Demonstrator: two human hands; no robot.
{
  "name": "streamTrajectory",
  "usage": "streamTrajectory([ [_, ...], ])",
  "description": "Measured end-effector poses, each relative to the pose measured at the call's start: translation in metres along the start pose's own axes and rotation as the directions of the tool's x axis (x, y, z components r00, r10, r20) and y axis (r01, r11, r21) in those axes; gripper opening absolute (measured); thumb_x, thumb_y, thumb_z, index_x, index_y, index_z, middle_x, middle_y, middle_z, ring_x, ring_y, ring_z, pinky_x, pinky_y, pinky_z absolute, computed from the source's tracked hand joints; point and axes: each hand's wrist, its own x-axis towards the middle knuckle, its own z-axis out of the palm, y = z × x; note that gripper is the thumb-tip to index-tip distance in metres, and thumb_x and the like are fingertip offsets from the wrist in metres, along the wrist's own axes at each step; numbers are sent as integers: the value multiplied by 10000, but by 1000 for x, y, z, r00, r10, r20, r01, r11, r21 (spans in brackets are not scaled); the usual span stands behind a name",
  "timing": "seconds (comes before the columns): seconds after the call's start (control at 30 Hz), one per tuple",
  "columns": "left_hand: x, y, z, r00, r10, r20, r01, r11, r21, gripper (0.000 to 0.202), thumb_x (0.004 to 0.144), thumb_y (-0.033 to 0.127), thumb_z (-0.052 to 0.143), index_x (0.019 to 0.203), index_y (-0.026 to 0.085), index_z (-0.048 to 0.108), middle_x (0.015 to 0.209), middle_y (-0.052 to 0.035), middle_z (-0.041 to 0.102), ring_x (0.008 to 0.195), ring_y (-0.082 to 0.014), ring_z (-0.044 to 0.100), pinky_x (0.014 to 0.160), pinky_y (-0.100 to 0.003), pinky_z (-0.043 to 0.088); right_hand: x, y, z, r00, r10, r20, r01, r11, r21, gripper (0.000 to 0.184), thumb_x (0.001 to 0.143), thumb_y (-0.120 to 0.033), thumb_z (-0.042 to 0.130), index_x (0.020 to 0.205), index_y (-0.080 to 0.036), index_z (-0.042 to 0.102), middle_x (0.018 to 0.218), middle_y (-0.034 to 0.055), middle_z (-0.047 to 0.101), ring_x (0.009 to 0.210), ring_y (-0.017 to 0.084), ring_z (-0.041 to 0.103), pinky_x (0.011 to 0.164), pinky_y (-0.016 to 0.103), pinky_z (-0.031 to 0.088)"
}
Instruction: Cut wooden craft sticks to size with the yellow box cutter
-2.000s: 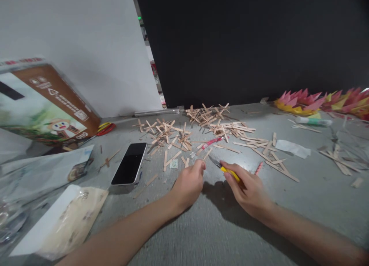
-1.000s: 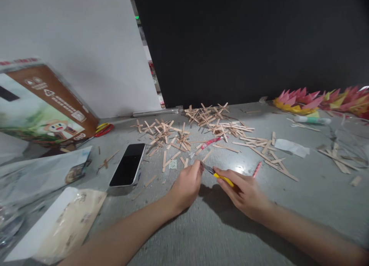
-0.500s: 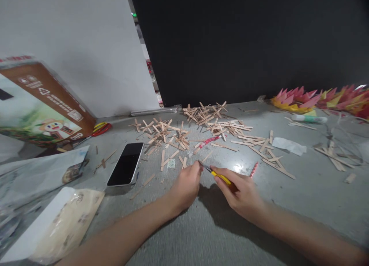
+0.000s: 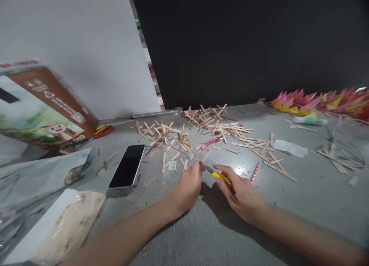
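My right hand [image 4: 243,193] is closed around a yellow utility knife [image 4: 221,177]. Its metal blade points left, reaching up to the fingertips of my left hand [image 4: 188,185]. Those left fingers are pinched together, and whatever small piece they hold is mostly hidden. Just beyond both hands lie many flat wooden craft sticks [image 4: 225,148], some joined into crosses. A red-and-white patterned strip [image 4: 255,173] rests beside my right hand. Near my left hand is a small pale green square [image 4: 172,165].
On the left are a black-screened phone [image 4: 127,167], a plastic-wrapped packet [image 4: 67,223], red-and-yellow scissors [image 4: 103,131] and a printed carton [image 4: 49,108]. At the right stand pink-and-yellow paper crowns [image 4: 296,102], with a glue stick [image 4: 309,120] and a white paper scrap [image 4: 290,148] nearer. A black panel [image 4: 248,47] closes the back.
The view has shifted slightly. The knife blade still meets my left fingertips, its angle a little changed. Both hands keep their grip, almost in the same place.
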Motion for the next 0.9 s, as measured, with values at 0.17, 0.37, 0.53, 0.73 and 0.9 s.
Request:
streamTrajectory([
  [0.17, 0, 2, -2, 999, -10, -42, 10, 1000, 1, 256, 1062, 249, 304, 1050, 218, 558, 970, -64, 696, 916, -215, 661, 836, -330, 495, -2, -4, -6, 1000, -23, 2, 23, 1000, 4, 324, 1065, -331, 433, 1369, -220, 455, 934, 51, 745, 643, 206, 719, 592, 296, 509],
  [0.37, 2, 2, -3, 997, 2, -79, -5, 999, -47, 229, 1075, 276, 330, 1042, 223, 550, 905, -39, 687, 855, -195, 661, 792, -290, 479, -1, -1, -9, 985, -166, 43, 164, 985, 52, 330, 1073, -230, 388, 1376, -259, 517, 998, 59, 674, 739, 173, 680, 715, 292, 535],
  [0.53, 3, -1, -2, 990, 59, -126, -67, 996, -65, 195, 1070, 236, 343, 1038, 218, 535, 904, -37, 676, 827, -179, 641, 767, -268, 462, -1, 7, -2, 986, -166, 23, 163, 981, 108, 366, 1083, -226, 397, 1427, -289, 505, 1039, 52, 657, 824, 164, 674, 781, 300, 537],
  [0.73, 1, -6, -2, 985, 96, -141, -101, 995, -26, 234, 1069, 238, 314, 972, 211, 526, 859, -23, 641, 795, -167, 603, 765, -269, 443, -4, 8, 3, 981, -189, -44, 194, 966, 170, 376, 1074, -200, 430, 1431, -254, 535, 986, 52, 658, 784, 148, 641, 737, 265, 512],
  [0.9, 2, -11, 0, 981, 129, -143, -125, 992, 34, 191, 1039, 222, 343, 919, 221, 491, 776, 12, 567, 700, -157, 535, 703, -267, 404, -4, 2, 6, 980, -157, -122, 180, 962, 204, 323, 1060, -202, 478, 1358, -233, 599, 891, 29, 647, 703, 138, 611, 673, 254, 489],
])
